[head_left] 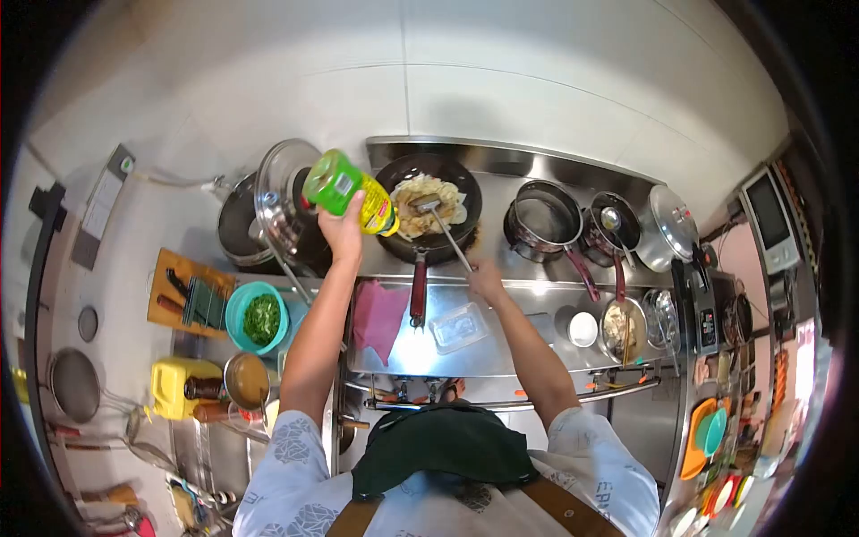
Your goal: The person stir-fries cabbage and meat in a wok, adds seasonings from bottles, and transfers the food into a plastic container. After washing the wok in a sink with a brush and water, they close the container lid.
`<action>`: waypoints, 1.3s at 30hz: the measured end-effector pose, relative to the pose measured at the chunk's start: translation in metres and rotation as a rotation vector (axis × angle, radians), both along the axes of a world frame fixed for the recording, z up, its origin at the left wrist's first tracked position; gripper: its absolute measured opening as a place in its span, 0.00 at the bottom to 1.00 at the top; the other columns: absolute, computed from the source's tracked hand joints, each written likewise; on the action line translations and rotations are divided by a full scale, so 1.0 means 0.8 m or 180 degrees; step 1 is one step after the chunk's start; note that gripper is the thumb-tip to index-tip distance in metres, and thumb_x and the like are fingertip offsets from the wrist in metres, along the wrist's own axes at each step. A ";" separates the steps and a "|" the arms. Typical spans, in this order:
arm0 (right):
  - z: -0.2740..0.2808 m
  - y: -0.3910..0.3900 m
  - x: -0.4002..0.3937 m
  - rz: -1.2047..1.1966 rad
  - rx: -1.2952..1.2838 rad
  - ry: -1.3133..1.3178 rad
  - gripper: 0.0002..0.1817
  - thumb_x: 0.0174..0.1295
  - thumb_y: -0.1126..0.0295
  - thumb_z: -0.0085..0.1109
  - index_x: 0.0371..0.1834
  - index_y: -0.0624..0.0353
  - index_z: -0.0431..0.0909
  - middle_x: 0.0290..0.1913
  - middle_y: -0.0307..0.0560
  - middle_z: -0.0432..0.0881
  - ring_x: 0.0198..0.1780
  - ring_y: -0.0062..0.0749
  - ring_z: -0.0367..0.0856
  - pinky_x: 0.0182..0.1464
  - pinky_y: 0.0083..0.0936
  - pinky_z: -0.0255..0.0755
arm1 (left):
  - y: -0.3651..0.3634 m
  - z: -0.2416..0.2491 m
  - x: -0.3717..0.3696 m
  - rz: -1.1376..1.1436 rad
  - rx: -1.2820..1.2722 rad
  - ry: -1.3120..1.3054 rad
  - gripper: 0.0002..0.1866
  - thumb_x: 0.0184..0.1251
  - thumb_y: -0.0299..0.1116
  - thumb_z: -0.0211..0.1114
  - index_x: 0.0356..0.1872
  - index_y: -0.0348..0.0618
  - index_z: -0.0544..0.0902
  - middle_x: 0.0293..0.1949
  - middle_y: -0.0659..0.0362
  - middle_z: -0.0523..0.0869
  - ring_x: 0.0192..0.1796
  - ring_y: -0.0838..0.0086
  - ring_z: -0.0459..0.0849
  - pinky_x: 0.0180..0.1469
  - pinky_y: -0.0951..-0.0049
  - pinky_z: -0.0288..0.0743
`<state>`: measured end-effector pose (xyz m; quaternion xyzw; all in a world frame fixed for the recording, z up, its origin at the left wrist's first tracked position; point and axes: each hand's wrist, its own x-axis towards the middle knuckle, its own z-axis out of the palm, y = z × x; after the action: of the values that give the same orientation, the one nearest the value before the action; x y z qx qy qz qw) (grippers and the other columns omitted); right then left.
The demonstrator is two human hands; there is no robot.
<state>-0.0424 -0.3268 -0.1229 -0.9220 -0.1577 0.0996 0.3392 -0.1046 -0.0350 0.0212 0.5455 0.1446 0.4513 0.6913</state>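
My left hand (342, 224) grips a yellow seasoning container with a green lid (376, 206), tilted beside the left rim of a black frying pan (394, 172). Pale sliced food, browned in places, (413, 194) lies in the pan. With my right hand (486, 282) I am closed around the handle of a metal spatula (454, 242), whose blade rests in the food. The pan's dark red handle (418, 291) points toward me over the steel counter.
A pink cloth (380, 318) and a clear plastic tray (460, 328) lie on the counter. Saucepans (541, 215) stand to the right. On the left are a pot with a glass lid (277, 192), a turquoise bowl of chopped greens (234, 309) and knives on a wooden board (165, 268).
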 end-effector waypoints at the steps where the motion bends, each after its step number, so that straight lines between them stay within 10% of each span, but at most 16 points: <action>1: 0.005 -0.006 0.006 0.0008 0.0339 0.0069 0.19 0.56 0.67 0.62 0.51 0.63 0.81 0.32 0.62 0.84 0.40 0.51 0.86 0.47 0.45 0.77 | -0.006 0.007 0.027 -0.0004 0.0237 0.0034 0.24 0.60 0.24 0.75 0.57 0.38 0.78 0.50 0.60 0.86 0.50 0.75 0.83 0.58 0.72 0.75; 17: 0.065 -0.042 0.020 -0.0122 0.0756 0.0329 0.19 0.60 0.69 0.60 0.56 0.58 0.82 0.42 0.66 0.85 0.47 0.60 0.85 0.50 0.45 0.77 | -0.027 0.078 0.160 0.0485 0.1446 0.0188 0.23 0.58 0.29 0.78 0.54 0.37 0.80 0.47 0.57 0.89 0.48 0.73 0.85 0.55 0.70 0.76; 25: 0.006 -0.004 0.035 -0.0018 0.0323 -0.0078 0.12 0.61 0.69 0.58 0.46 0.61 0.81 0.39 0.69 0.84 0.46 0.66 0.83 0.51 0.53 0.76 | -0.003 0.079 0.146 0.0514 0.0951 -0.0251 0.27 0.60 0.29 0.77 0.58 0.37 0.75 0.51 0.57 0.84 0.51 0.72 0.82 0.57 0.70 0.74; 31: 0.012 0.040 0.021 0.0142 0.0204 -0.0644 0.21 0.69 0.59 0.56 0.58 0.63 0.80 0.53 0.63 0.84 0.53 0.55 0.83 0.55 0.43 0.76 | 0.037 0.045 0.033 0.0206 -0.0836 -0.0555 0.20 0.68 0.30 0.70 0.58 0.40 0.77 0.52 0.57 0.84 0.53 0.69 0.83 0.59 0.65 0.76; 35: 0.076 0.133 0.001 0.0201 0.3448 0.2146 0.34 0.79 0.45 0.38 0.69 0.65 0.68 0.61 0.47 0.79 0.62 0.36 0.77 0.64 0.34 0.70 | 0.071 -0.009 -0.057 -0.0713 -0.2488 -0.0294 0.19 0.72 0.39 0.67 0.59 0.42 0.78 0.54 0.56 0.85 0.56 0.63 0.84 0.62 0.57 0.75; 39: 0.140 0.211 -0.078 0.0301 0.3492 0.2947 0.37 0.79 0.42 0.35 0.73 0.66 0.62 0.67 0.51 0.74 0.66 0.37 0.75 0.71 0.36 0.64 | 0.074 -0.037 -0.125 -0.0037 -0.1903 -0.0717 0.22 0.69 0.34 0.69 0.61 0.43 0.76 0.55 0.57 0.84 0.56 0.65 0.83 0.63 0.62 0.74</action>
<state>-0.1045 -0.1580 -0.0112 -0.4741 -0.0648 0.4014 0.7810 -0.2043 0.0243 -0.0085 0.2657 0.1902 0.4424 0.8352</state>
